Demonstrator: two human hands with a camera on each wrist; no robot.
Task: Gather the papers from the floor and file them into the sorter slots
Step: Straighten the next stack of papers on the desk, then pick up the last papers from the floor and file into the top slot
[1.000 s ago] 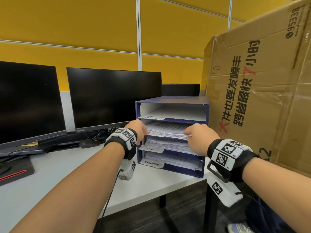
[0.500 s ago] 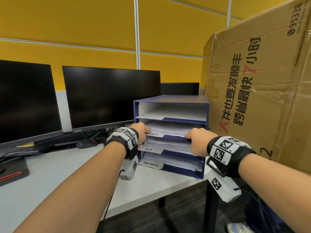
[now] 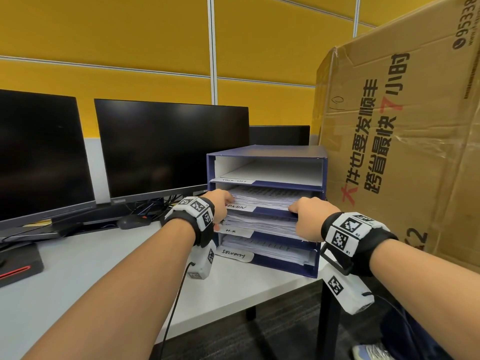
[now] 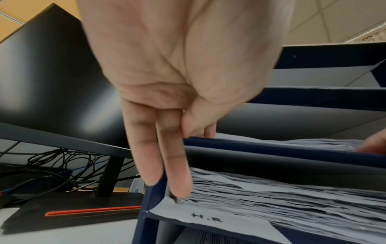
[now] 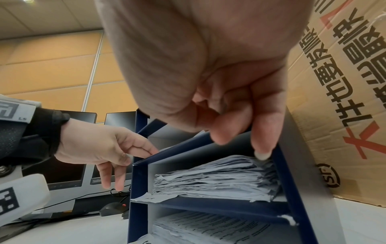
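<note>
Desk (image 3: 78, 276): sorter (image 3: 265, 152) papers (image 3: 262, 197) between hands (image 3: 259, 211).

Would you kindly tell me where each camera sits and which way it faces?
Head: on the head, facing forward and down at the blue sorter; both forearms, left hand and right hand show.
Left wrist: under the left hand, looking up along its fingers at the H.R slot papers.
Right wrist: under the right hand, facing the sorter's right side.
Both wrist views share the H.R stack.

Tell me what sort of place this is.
Most likely an office workstation: two dark flat monitors stand on a white desk against yellow partition panels, and a blue four-slot paper sorter carries handwritten labels such as ADMIN, H.R and SECURITY.
</note>
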